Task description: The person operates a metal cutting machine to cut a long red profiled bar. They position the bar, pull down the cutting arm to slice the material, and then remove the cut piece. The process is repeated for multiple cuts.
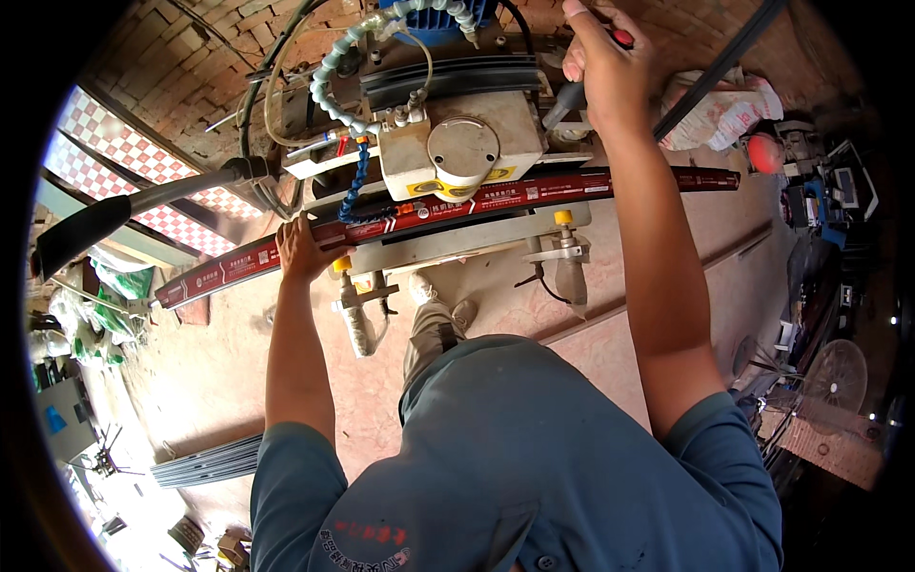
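A long dark profile (496, 200) with a red printed face lies across a machine with a beige cast head (457, 143). My left hand (297, 250) is closed around the profile, left of the machine head, fingers over its far edge and thumb along its near side. My right hand (607, 57) is raised at the far right of the machine, wrapped round a black lever handle (570, 99); a small red button (622, 38) shows by the fingers. Under the profile, two clamp-like fittings with yellow caps (563, 217) stand at the machine's near side.
A black-gripped lever (86, 234) sticks out on the left. A jointed coolant hose (329, 81) and a blue one (358, 181) curve over the machine. More dark profiles (210, 462) lie on the floor at left. A fan (834, 386) stands at right, a white sack (720, 110) at far right.
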The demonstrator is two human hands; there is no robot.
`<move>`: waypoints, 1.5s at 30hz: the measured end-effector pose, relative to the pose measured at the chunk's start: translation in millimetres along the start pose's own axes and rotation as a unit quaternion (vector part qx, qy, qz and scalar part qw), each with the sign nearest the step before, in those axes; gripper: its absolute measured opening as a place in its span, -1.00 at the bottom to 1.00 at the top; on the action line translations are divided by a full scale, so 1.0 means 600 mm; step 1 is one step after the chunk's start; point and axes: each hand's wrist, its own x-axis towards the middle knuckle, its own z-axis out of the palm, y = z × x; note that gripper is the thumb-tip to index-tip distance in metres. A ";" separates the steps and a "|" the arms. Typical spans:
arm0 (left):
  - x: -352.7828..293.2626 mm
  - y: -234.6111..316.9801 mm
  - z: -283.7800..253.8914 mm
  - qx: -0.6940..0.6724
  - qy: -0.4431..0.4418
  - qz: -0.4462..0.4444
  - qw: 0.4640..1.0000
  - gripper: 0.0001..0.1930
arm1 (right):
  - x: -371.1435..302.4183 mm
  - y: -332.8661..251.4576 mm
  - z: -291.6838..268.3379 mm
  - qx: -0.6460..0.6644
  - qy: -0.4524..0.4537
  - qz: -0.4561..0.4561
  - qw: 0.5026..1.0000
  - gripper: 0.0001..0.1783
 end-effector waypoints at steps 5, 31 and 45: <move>0.002 0.009 -0.010 0.003 -0.004 -0.001 1.000 0.24 | -0.003 -0.001 0.001 0.006 0.004 0.000 1.000 -0.84; 0.010 0.007 0.003 -0.003 -0.015 0.010 1.000 0.17 | -0.015 0.010 0.037 -0.022 0.024 -0.048 0.998 -0.75; 0.011 -0.028 0.037 -0.004 -0.015 -0.010 1.000 -0.40 | -0.123 0.148 -0.235 -0.192 0.132 -0.022 0.972 -0.45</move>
